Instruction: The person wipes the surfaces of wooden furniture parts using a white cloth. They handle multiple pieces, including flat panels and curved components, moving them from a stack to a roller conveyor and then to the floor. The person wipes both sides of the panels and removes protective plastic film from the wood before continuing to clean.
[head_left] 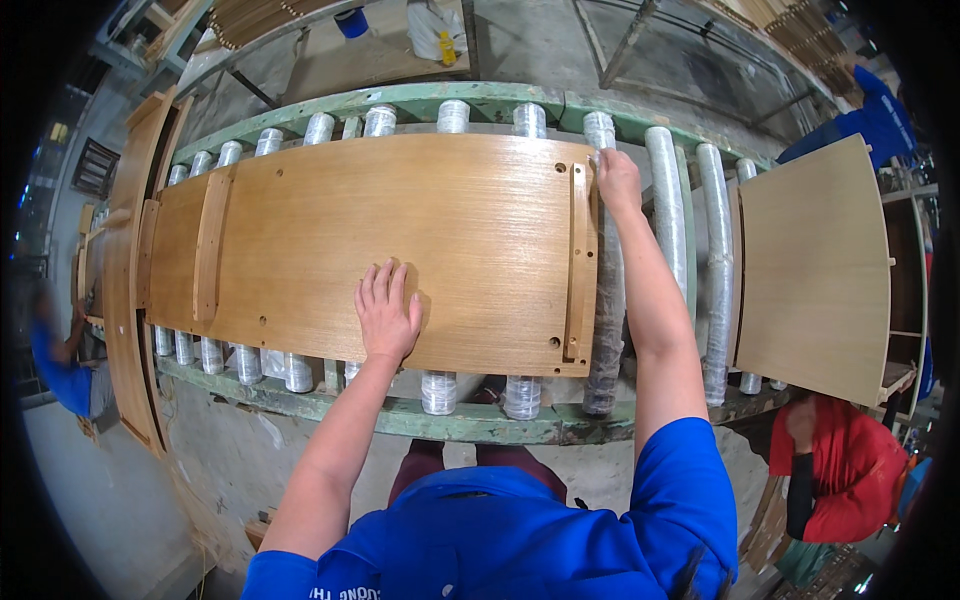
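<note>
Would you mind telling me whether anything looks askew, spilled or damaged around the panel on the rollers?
Nothing looks askew or spilled: the wooden panel lies flat across the wrapped rollers, with no visible break. The one blemish I notice is the green frame, whose paint looks patchy and worn.
</note>
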